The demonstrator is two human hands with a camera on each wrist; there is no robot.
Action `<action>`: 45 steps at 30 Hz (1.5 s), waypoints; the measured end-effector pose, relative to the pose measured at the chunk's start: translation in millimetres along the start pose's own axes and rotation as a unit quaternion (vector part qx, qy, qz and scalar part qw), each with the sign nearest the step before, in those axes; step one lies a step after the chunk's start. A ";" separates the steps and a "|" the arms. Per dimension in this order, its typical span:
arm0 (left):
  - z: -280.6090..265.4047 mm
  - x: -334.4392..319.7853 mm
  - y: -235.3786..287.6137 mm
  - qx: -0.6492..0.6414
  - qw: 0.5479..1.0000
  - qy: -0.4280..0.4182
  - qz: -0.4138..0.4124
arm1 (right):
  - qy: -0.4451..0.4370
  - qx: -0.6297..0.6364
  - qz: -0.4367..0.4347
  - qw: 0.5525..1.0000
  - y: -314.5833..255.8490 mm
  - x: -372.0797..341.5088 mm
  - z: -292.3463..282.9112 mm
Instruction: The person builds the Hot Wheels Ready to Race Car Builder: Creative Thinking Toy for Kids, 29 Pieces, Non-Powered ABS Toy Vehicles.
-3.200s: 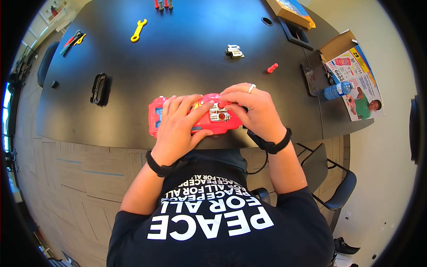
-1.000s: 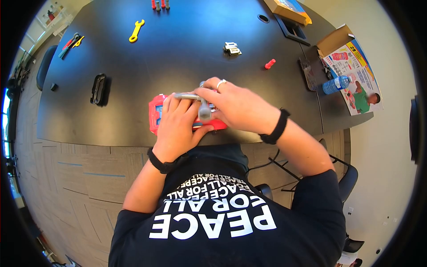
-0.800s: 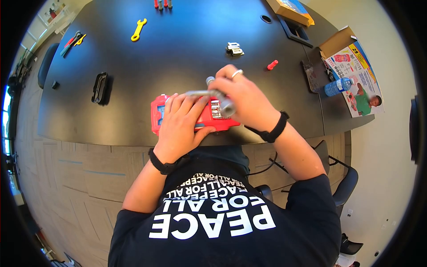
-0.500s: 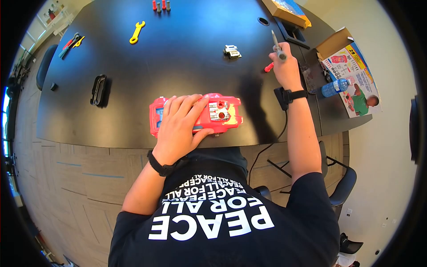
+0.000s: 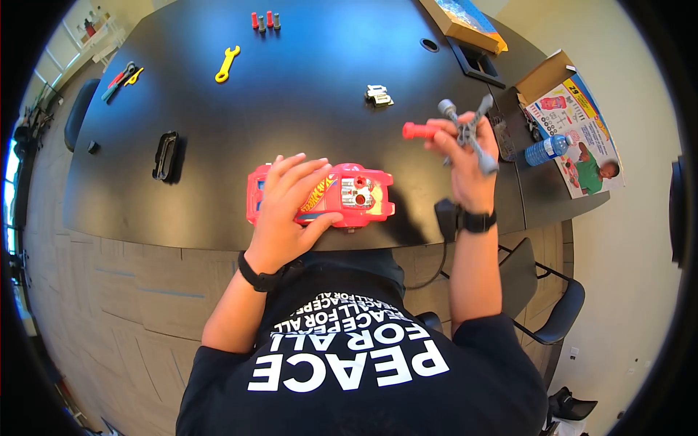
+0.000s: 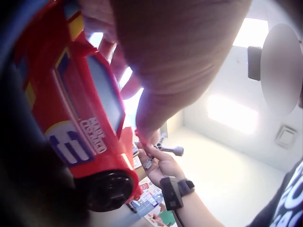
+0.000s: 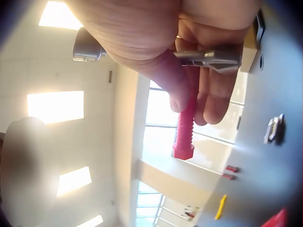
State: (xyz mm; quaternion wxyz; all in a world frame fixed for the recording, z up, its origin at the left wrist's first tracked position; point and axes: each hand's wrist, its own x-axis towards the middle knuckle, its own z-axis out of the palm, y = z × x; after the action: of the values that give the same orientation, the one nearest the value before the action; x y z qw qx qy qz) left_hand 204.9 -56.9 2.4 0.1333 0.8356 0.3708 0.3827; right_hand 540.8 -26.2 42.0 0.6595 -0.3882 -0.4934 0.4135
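Observation:
A red toy car (image 5: pixel 374 207) with a silver engine piece (image 5: pixel 356 192) on its hood lies near the table's front edge. My left hand (image 5: pixel 287 207) rests across its roof, fingers extended and thumb along the near side. In the left wrist view, the car's side and black wheel (image 6: pixel 111 189) show close up. To the right of the car, my right hand (image 5: pixel 476 178) is raised over the table. Its thumb and fingers pinch a red toy bolt (image 7: pixel 185 130), head pointing away from the hand. A grey four-way lug wrench (image 5: pixel 467 133) is held in the same hand.
A silver part (image 5: pixel 378 95) lies mid-table. Farther back are a yellow wrench (image 5: pixel 227 64) and several standing bolts (image 5: pixel 262 23). A black tray-like part (image 5: pixel 166 156) is at left, pliers (image 5: pixel 120 81) beyond it. A water bottle (image 5: pixel 547 150) and open box (image 5: pixel 578 138) stand right.
The right hand turned the lug wrench over the hood, then moved right and took up the red bolt from the table. The left hand stayed on the car.

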 end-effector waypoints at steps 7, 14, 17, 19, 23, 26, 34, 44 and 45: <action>-5.8 23.1 39.1 -0.182 0.977 0.101 0.049 | -0.041 0.119 0.064 0.990 -6.6 -78.0 70.7; 8.0 26.3 41.1 -0.310 0.943 0.108 -0.058 | -0.042 0.118 0.099 0.987 -5.6 -91.9 64.0; 8.7 32.2 27.8 -0.279 0.958 0.048 -0.041 | 0.002 0.014 0.066 0.998 -9.8 -89.7 42.0; 14.3 32.0 22.6 -0.258 0.965 0.036 -0.032 | 0.018 -0.037 0.043 0.998 -8.6 -89.6 27.8; 21.4 34.1 16.5 -0.185 0.983 0.010 0.001 | 0.030 0.021 0.079 0.996 -19.2 -98.4 30.5; 25.7 33.8 14.3 -0.184 0.983 0.001 0.007 | -0.004 -0.021 0.036 0.999 -20.0 -100.1 32.3; 29.7 29.7 13.1 -0.127 0.992 -0.012 0.015 | -0.096 -0.040 0.011 0.995 -28.7 -82.2 45.2; 14.0 20.0 10.5 0.026 0.998 -0.050 -0.006 | -0.163 -0.152 0.014 0.975 -12.4 -61.9 66.7; 16.3 17.8 6.5 0.007 0.998 -0.067 -0.018 | -0.174 -0.178 0.008 0.968 -8.9 -60.5 67.6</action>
State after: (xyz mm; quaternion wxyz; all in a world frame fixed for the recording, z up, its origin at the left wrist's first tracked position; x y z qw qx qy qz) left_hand 228.1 -47.5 4.4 0.1584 0.8536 0.3786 0.3207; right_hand 466.2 -78.5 44.6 0.4803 -0.4252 -0.6632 0.3855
